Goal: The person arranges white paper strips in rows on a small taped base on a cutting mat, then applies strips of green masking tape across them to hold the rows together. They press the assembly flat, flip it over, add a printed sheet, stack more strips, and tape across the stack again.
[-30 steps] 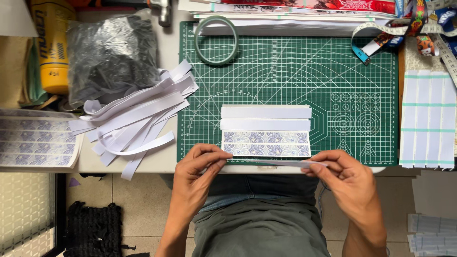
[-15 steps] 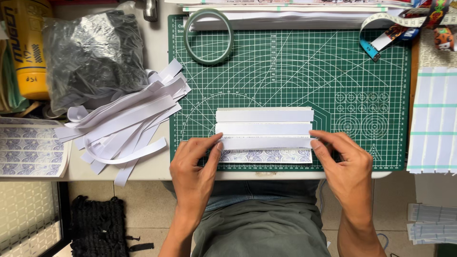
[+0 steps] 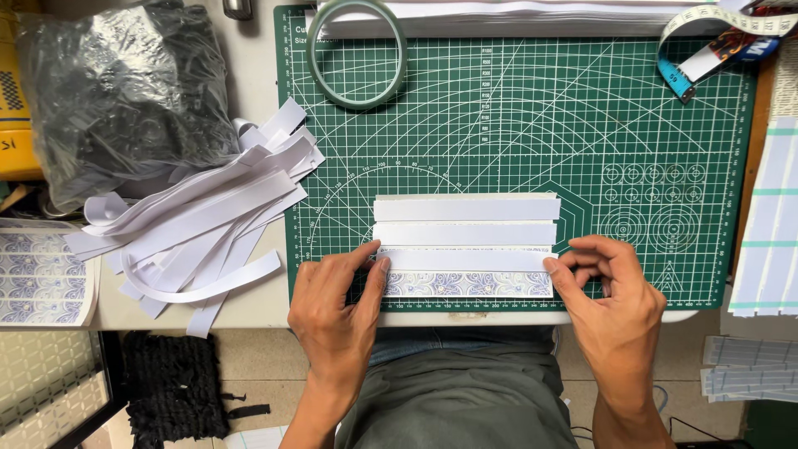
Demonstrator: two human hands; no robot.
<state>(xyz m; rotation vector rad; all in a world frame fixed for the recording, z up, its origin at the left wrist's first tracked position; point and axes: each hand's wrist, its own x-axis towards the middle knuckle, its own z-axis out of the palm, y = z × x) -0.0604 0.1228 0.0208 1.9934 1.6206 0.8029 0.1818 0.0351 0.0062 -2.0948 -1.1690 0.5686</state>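
A green cutting mat (image 3: 515,108) lies on the table in front of me. Near its front edge sits a blue patterned paper piece (image 3: 465,285), and two white strips (image 3: 465,208) lie side by side just above it. A third white strip (image 3: 465,260) runs along the patterned piece's upper edge. My left hand (image 3: 337,308) pinches that strip's left end between thumb and forefinger. The fingertips of my right hand (image 3: 611,303) hold its right end.
A pile of loose white paper strips (image 3: 191,233) lies left of the mat, with a clear plastic bag of dark material (image 3: 116,100) behind it. A tape roll (image 3: 357,54) and a measuring tape (image 3: 706,41) sit at the mat's far edge. Patterned sheets (image 3: 37,278) lie at the left, striped sheets (image 3: 769,224) at the right.
My hands moved up from the patterned piece's lower edge to its sides. A white strip now lies along its upper edge between my fingertips.
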